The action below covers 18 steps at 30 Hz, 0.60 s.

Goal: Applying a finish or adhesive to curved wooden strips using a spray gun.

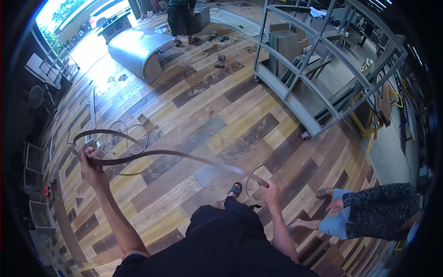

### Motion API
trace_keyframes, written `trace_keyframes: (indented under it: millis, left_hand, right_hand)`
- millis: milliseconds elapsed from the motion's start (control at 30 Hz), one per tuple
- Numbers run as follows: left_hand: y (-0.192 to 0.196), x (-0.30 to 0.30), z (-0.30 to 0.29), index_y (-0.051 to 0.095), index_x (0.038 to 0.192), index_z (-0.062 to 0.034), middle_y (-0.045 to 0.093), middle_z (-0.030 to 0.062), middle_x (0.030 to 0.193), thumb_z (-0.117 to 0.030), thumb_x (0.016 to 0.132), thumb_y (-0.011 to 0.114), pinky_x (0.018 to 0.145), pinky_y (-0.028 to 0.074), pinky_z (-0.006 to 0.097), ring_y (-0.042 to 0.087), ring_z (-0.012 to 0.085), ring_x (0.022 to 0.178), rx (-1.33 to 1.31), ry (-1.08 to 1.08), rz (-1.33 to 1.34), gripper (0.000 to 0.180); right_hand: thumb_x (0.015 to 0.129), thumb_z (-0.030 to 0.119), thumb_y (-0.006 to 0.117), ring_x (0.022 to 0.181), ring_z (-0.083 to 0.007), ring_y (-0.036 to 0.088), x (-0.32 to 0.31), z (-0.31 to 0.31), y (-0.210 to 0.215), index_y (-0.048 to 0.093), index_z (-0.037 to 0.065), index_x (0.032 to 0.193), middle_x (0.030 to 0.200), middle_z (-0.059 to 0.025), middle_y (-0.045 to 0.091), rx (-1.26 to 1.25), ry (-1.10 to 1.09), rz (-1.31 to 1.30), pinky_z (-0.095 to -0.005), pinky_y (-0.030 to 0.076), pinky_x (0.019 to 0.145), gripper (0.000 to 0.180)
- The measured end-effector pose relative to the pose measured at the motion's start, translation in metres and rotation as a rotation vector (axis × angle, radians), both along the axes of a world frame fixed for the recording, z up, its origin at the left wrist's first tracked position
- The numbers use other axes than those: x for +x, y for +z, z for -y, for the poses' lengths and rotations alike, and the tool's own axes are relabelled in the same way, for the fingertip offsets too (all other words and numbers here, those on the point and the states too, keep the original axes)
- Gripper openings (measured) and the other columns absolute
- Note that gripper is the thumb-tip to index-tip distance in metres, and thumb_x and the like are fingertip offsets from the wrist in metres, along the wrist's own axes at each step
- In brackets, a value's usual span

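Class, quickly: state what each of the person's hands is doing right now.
Left hand: closed around one end of the long thin flexible strip.
Right hand: closed on the strip's other end.

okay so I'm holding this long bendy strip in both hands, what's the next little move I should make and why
Probably draw the right hand in toward the left hand to gather the strip. The left hand already pinches a loop of it, while the rest arcs loosely across the wooden floor to the right hand.

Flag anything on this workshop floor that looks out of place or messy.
Loose wire loops lie on the plank floor near the left hand, small tools and scraps are scattered farther off. The long dark strip held by both hands bends and loops.
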<state>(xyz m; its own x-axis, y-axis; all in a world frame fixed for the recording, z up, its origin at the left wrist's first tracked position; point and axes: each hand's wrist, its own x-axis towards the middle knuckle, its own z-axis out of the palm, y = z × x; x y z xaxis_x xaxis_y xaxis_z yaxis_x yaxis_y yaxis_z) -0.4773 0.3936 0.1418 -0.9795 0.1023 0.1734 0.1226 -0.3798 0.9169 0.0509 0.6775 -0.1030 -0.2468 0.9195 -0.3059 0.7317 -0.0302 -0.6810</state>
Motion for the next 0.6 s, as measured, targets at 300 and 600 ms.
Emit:
trace_keyframes:
  millis: [300,600]
  left_hand:
    - [-0.075,0.131,-0.269,0.077,0.106,0.001,0.069,0.0009,0.071,-0.028,0.11,0.071,0.059,0.044,0.026,0.061,0.0067,0.063,-0.553,-0.614,0.145,0.03]
    - [-0.093,0.017,-0.496,0.074,0.085,-0.0048,0.066,-0.003,0.072,-0.029,0.105,0.078,0.059,0.041,0.024,0.055,0.0042,0.065,-0.571,-0.741,0.266,0.032]
  right_hand:
    - [0.095,0.018,0.087,0.086,-0.0059,0.066,-0.234,-0.153,0.162,0.067,0.003,0.111,0.092,-0.0027,0.075,-0.28,0.438,-0.677,-0.0283,0.054,0.075,0.029]
    - [0.103,0.027,0.079,0.078,-0.0109,0.068,-0.361,-0.339,0.143,0.065,0.002,0.122,0.088,-0.0066,0.073,-0.172,0.564,-0.666,-0.033,0.056,0.072,0.035]
